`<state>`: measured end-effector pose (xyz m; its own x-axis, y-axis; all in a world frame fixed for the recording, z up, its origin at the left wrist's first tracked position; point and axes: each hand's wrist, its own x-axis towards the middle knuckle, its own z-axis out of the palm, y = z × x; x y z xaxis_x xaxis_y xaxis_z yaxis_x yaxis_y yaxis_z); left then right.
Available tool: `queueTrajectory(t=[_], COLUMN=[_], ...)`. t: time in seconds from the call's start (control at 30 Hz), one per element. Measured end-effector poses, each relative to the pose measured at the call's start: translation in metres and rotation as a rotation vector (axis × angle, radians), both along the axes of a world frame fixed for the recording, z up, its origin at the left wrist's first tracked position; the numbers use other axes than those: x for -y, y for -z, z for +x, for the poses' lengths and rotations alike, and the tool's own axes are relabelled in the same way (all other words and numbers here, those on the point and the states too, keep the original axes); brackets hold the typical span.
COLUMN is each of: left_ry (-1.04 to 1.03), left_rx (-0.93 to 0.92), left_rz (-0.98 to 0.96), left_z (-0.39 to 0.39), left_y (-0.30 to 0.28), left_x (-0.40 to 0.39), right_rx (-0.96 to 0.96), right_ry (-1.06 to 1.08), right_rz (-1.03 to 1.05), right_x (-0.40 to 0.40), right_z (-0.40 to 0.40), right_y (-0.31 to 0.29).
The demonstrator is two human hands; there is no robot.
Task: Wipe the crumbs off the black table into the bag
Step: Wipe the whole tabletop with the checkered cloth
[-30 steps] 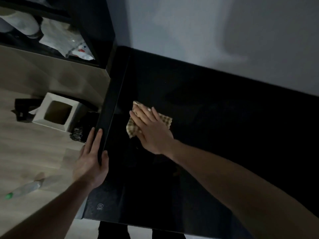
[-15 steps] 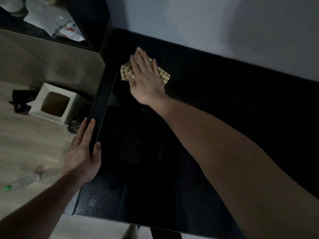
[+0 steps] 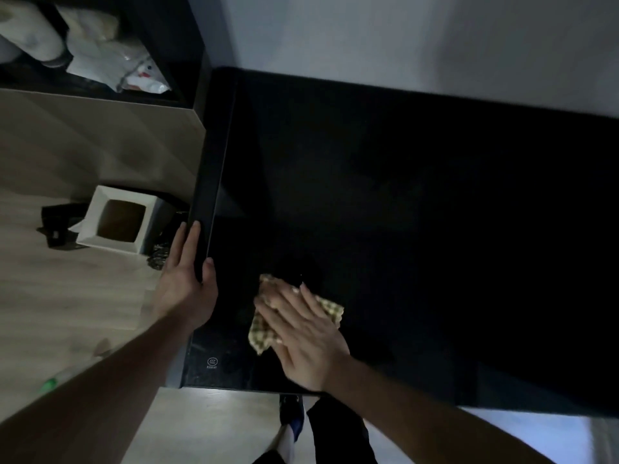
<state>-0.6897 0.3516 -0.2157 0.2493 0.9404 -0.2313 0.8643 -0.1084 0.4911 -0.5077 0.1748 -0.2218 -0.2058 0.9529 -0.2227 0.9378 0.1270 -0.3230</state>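
The black table (image 3: 418, 212) fills the right and middle of the view. My right hand (image 3: 308, 336) lies flat on a yellow checked cloth (image 3: 261, 336), pressing it on the table near the front left corner. My left hand (image 3: 187, 279) grips the table's left edge, fingers down its side and thumb on top. A dark crinkled bag (image 3: 159, 254) sits on the floor just under that edge, mostly hidden by my left hand. No crumbs can be made out on the dark surface.
A white open box (image 3: 117, 224) stands on the wooden floor left of the table, with a black object (image 3: 57, 222) behind it. A bottle with a green cap (image 3: 53, 383) lies on the floor. A dark shelf (image 3: 100, 61) holds white bags at top left. A grey wall is behind.
My right hand has dragged the cloth from the far left corner of the table back to the near left corner. My left hand stays on the left edge.
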Motion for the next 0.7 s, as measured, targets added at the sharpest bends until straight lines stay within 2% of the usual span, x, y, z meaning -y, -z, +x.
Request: queueTrajectory(t=[0.1,0.3,0.47,0.6,0.7], left_ry=[-0.028,-0.013,-0.022,-0.007,-0.005], left_rx=[-0.005,-0.026,-0.065,-0.076,-0.064], left_rz=[-0.006,0.004,0.009,0.029,0.023], left_z=[0.002,0.002,0.001,0.001,0.002], left_y=[-0.001,0.002,0.005,0.005,0.005], left_x=[0.000,0.001,-0.002,-0.002,-0.001], right_rx=[-0.015,0.095,0.076,0.079,0.091], right_ry=[0.125,0.254,0.425,0.546,0.583], right_rz=[0.043,0.081,0.097,0.063,0.072], right_x=[-0.045,-0.157,-0.250,-0.274,-0.248], right_z=[0.037,0.123,0.201,0.221,0.210], right_y=[0.006,0.014,0.015,0.015,0.012])
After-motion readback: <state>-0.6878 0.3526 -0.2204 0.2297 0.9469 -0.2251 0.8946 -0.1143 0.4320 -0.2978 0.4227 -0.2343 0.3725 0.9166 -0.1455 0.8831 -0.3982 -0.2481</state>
